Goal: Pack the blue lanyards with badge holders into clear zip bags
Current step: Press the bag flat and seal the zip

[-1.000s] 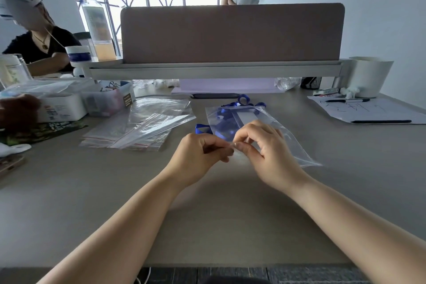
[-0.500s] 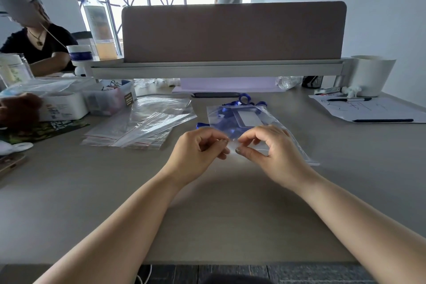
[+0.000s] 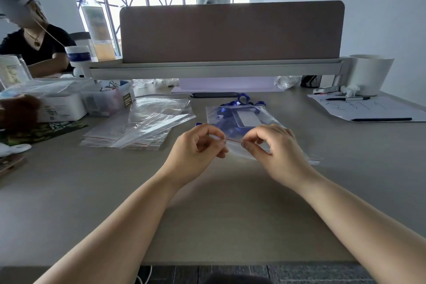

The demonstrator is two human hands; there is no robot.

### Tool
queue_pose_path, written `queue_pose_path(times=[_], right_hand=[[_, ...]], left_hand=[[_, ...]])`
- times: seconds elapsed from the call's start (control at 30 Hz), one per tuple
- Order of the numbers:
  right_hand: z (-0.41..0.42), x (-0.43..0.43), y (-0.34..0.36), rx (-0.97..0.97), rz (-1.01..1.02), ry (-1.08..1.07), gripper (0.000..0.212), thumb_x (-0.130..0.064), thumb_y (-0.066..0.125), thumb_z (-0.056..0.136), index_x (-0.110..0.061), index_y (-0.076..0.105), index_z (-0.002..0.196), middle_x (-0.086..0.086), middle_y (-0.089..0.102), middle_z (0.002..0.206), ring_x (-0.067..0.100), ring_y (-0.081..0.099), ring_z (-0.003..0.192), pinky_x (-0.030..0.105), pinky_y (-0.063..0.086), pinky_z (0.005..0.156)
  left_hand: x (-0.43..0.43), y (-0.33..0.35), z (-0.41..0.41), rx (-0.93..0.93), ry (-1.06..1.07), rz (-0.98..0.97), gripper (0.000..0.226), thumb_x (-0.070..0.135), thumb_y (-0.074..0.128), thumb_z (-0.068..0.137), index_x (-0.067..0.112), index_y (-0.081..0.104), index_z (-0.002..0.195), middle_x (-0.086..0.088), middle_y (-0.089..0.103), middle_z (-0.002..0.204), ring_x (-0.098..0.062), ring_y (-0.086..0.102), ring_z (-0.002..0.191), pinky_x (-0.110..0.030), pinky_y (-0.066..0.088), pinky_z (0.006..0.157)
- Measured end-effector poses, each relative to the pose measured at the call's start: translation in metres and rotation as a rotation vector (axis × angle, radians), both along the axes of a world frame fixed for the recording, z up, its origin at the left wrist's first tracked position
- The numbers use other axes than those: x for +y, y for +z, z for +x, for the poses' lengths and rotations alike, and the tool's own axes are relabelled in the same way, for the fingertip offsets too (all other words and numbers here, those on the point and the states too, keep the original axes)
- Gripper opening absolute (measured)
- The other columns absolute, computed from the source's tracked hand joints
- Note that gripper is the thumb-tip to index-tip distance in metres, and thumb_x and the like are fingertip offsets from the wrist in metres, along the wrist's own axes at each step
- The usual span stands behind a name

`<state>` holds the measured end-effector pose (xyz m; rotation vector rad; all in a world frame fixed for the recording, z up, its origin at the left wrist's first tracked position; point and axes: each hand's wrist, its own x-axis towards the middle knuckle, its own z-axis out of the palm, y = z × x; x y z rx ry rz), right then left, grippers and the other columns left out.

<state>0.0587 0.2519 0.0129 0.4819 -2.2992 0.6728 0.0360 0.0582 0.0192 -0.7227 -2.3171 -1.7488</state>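
A clear zip bag [image 3: 265, 113] lies on the grey desk in front of me, with a blue lanyard [image 3: 227, 125] and its badge holder [image 3: 247, 119] inside. My left hand [image 3: 196, 147] pinches the bag's near edge at the red zip line. My right hand [image 3: 274, 147] pinches the same edge a short way to the right. More blue lanyard loops [image 3: 243, 99] lie just behind the bag.
A pile of empty clear zip bags [image 3: 140, 127] lies to the left. White and clear boxes [image 3: 64, 105] stand at far left. Paper with pens [image 3: 368, 108] and a white pot [image 3: 370, 74] sit at right. A desk divider [image 3: 230, 32] closes the back.
My two hands have drawn apart along the bag's zip edge, the left going left and the right going right. The bag stays flat on the desk.
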Motion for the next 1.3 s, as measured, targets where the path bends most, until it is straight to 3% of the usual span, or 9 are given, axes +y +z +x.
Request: queue_pose_path(times=[0.27, 0.47, 0.6, 0.77, 0.9, 1.03, 1.17, 1.3], right_hand=[[0.001, -0.002, 0.001, -0.015, -0.013, 0.016, 0.006, -0.025, 0.068, 0.085, -0.026, 0.063, 0.084, -0.018, 0.058, 0.081, 0.007, 0.053, 0.082, 0.027, 0.035, 0.087], [0.001, -0.003, 0.0, -0.009, 0.014, 0.026, 0.007, -0.026, 0.068, 0.085, -0.026, 0.061, 0.083, -0.022, 0.053, 0.078, 0.006, 0.053, 0.081, 0.034, 0.04, 0.086], [0.0, -0.001, 0.0, -0.002, 0.007, 0.011, 0.006, -0.025, 0.067, 0.085, -0.026, 0.061, 0.084, -0.018, 0.057, 0.08, 0.007, 0.055, 0.082, 0.034, 0.04, 0.087], [0.0, -0.004, 0.002, -0.027, 0.022, 0.012, 0.006, -0.03, 0.069, 0.084, -0.027, 0.064, 0.086, -0.018, 0.061, 0.083, 0.006, 0.055, 0.083, 0.02, 0.031, 0.087], [-0.003, -0.006, 0.001, -0.032, 0.049, 0.001, 0.006, -0.031, 0.066, 0.083, -0.026, 0.065, 0.082, -0.015, 0.062, 0.081, 0.01, 0.056, 0.081, 0.012, 0.025, 0.084], [-0.004, -0.007, 0.0, -0.009, 0.032, -0.004, 0.008, -0.035, 0.062, 0.082, -0.028, 0.063, 0.081, -0.019, 0.058, 0.079, 0.007, 0.055, 0.08, 0.01, 0.025, 0.083], [-0.004, -0.01, -0.001, 0.002, 0.058, 0.027, 0.007, -0.034, 0.065, 0.083, -0.027, 0.064, 0.084, -0.02, 0.057, 0.081, 0.009, 0.054, 0.082, 0.025, 0.032, 0.081], [-0.006, -0.012, -0.002, 0.016, 0.056, 0.036, 0.006, -0.031, 0.065, 0.084, -0.025, 0.064, 0.084, -0.019, 0.058, 0.082, 0.009, 0.055, 0.082, 0.027, 0.032, 0.08]], left_hand=[[0.0, 0.0, -0.001, 0.038, 0.035, -0.005, 0.008, 0.013, 0.056, 0.092, 0.018, 0.059, 0.086, -0.003, 0.073, 0.071, -0.016, 0.07, 0.066, -0.018, 0.049, 0.064], [0.0, -0.001, 0.0, 0.058, 0.045, -0.041, 0.009, 0.02, 0.054, 0.094, 0.027, 0.057, 0.088, -0.001, 0.073, 0.071, -0.017, 0.071, 0.066, -0.034, 0.055, 0.075], [-0.001, 0.0, 0.001, 0.05, 0.027, -0.035, 0.003, 0.02, 0.059, 0.091, 0.021, 0.06, 0.094, 0.0, 0.073, 0.074, -0.015, 0.071, 0.069, -0.029, 0.054, 0.074], [-0.001, -0.001, 0.0, 0.084, 0.045, -0.097, 0.004, 0.01, 0.062, 0.089, 0.013, 0.064, 0.087, 0.002, 0.072, 0.075, -0.01, 0.07, 0.069, -0.028, 0.055, 0.074], [-0.003, -0.003, -0.003, 0.17, 0.124, -0.214, 0.008, 0.023, 0.068, 0.084, 0.031, 0.065, 0.083, 0.016, 0.067, 0.08, -0.005, 0.064, 0.071, -0.029, 0.053, 0.071], [-0.003, -0.002, -0.004, 0.236, 0.163, -0.277, 0.007, 0.026, 0.069, 0.083, 0.032, 0.065, 0.082, 0.017, 0.063, 0.084, -0.003, 0.058, 0.076, -0.026, 0.049, 0.069], [-0.003, -0.002, -0.003, 0.261, 0.169, -0.288, 0.006, 0.026, 0.068, 0.083, 0.031, 0.066, 0.081, 0.019, 0.061, 0.081, -0.001, 0.056, 0.077, -0.023, 0.046, 0.066], [-0.003, -0.003, -0.004, 0.293, 0.18, -0.294, 0.004, 0.027, 0.069, 0.083, 0.03, 0.067, 0.082, 0.019, 0.061, 0.08, -0.001, 0.056, 0.075, -0.025, 0.047, 0.064]])
